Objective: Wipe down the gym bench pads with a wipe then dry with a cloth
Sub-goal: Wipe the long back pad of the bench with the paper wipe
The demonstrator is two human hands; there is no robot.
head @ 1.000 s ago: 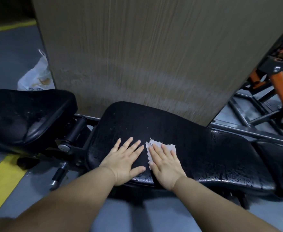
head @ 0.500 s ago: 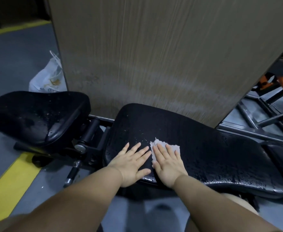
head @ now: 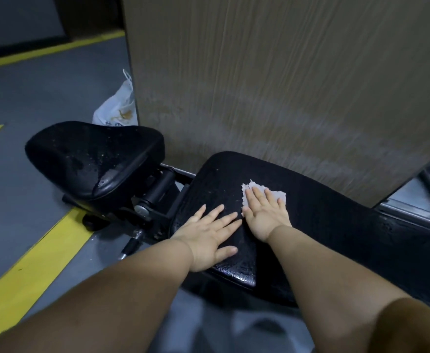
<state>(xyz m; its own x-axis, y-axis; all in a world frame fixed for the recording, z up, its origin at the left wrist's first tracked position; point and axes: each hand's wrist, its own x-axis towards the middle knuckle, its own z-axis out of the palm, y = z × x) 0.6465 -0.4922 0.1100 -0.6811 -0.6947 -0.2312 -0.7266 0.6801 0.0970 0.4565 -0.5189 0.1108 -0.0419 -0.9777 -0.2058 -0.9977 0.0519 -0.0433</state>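
A long black bench pad (head: 336, 225), wet with droplets, runs from the centre to the right. A smaller black seat pad (head: 94, 154) stands to its left, also speckled with drops. My right hand (head: 265, 212) lies flat with fingers spread on a white wipe (head: 257, 187), pressing it onto the long pad; only the wipe's far edge shows past the fingers. My left hand (head: 209, 235) rests flat and open on the pad's near left end, beside the right hand, holding nothing.
A tall wood-grain panel (head: 285, 85) rises right behind the bench. A white plastic bag (head: 117, 108) sits on the grey floor at the panel's left corner. Yellow floor lines (head: 30, 271) run at the left. The hinge and metal frame (head: 152, 200) join the two pads.
My right hand has pushed the wipe farther away across the pad, ahead of the left hand. The view has swung left, so the bench sits more to the right.
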